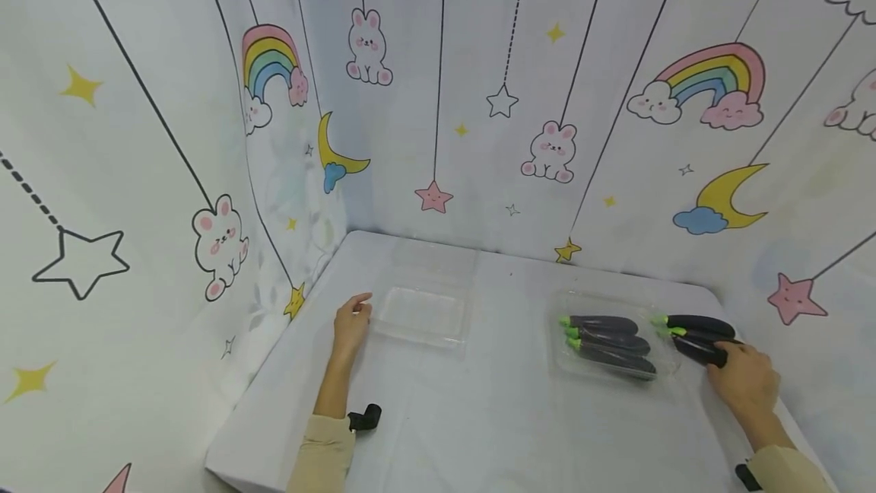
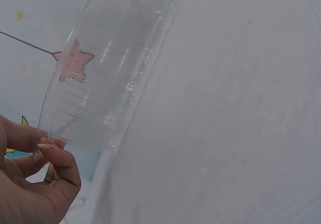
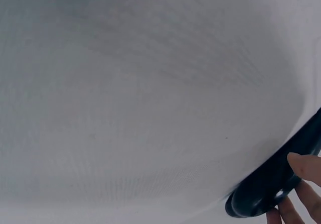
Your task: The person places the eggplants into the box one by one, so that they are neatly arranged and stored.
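Note:
My left hand [image 1: 352, 323] pinches the rim of a clear plastic box [image 1: 420, 314] at its left side; the left wrist view shows thumb and fingertips on the thin edge of the box wall [image 2: 100, 78]. At the right of the table, my right hand [image 1: 746, 379] grips the blunt end of a dark eggplant [image 1: 699, 348] with a green stem. In the right wrist view, thumb and fingers lie around that eggplant [image 3: 271, 184]. Another eggplant [image 1: 701, 323] lies just behind it.
A second clear plastic box [image 1: 568, 371] holds several eggplants [image 1: 609, 341], left of my right hand. Both boxes stand on a white-covered table [image 1: 506, 417]. Behind it hangs a white cloth [image 1: 404, 135] printed with rabbits, stars and rainbows.

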Motion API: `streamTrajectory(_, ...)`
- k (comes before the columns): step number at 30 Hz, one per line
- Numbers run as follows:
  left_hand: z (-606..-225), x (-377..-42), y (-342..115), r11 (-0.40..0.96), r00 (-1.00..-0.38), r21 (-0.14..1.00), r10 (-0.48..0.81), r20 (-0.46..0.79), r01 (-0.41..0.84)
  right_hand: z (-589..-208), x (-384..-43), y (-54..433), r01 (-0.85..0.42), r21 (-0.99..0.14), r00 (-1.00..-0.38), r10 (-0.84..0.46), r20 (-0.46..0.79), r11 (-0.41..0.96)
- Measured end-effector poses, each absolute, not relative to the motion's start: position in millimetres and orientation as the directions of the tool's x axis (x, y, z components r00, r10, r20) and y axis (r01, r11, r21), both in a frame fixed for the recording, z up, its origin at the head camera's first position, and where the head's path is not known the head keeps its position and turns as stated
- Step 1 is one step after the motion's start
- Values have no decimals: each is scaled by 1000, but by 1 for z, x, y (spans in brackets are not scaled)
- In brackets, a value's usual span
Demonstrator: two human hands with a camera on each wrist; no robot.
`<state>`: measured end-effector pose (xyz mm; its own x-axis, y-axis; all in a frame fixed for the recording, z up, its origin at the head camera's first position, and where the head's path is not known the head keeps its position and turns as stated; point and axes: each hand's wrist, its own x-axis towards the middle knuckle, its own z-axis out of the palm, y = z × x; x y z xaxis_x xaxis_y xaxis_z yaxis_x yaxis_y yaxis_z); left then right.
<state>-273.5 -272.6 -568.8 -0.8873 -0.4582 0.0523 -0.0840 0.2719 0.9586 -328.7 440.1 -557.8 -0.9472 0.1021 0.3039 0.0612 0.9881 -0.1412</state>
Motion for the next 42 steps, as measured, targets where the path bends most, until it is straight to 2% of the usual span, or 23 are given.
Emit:
streamTrajectory(13,-569,-273,-269,86,-911,995,-412,-16,-57,-561,-330,453,1,-181,-964,49,262,983)
streamTrajectory(23,-567,-271,-267,70,-922,996,-386,-17,-47,-567,-331,460,29,-208,-961,84,262,978)
streamTrajectory(34,-570,-268,-262,71,-930,997,-368,-10,-39,-555,-322,455,85,-255,-957,150,247,963)
streamTrajectory(42,-572,-266,-259,36,-944,999,-330,-22,-36,-550,-321,451,110,-342,-942,207,264,933)
